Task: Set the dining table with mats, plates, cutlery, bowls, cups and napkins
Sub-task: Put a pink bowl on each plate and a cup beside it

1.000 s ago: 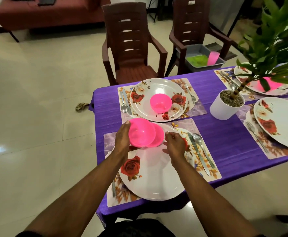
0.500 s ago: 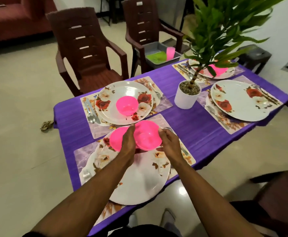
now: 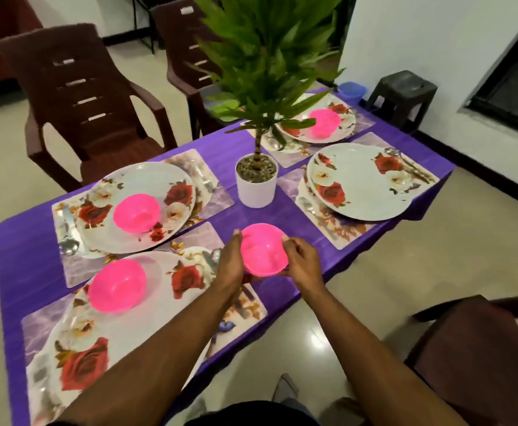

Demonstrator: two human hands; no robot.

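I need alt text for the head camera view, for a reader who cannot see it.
Both hands, left hand and right hand, hold a pink bowl above a purple-clothed table. Three of four floral plates already carry pink bowls; the empty plate sits beyond a potted plant.

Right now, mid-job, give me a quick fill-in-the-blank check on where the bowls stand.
1. Both hands, the left hand and the right hand, hold one ____ bowl above the table.
2. Of the four plates, ____ already carry a bowl.
3. The plate without a bowl lies to the ____ of the potted plant in the head view.
4. The tablecloth is ____.

Missing words: pink; three; right; purple
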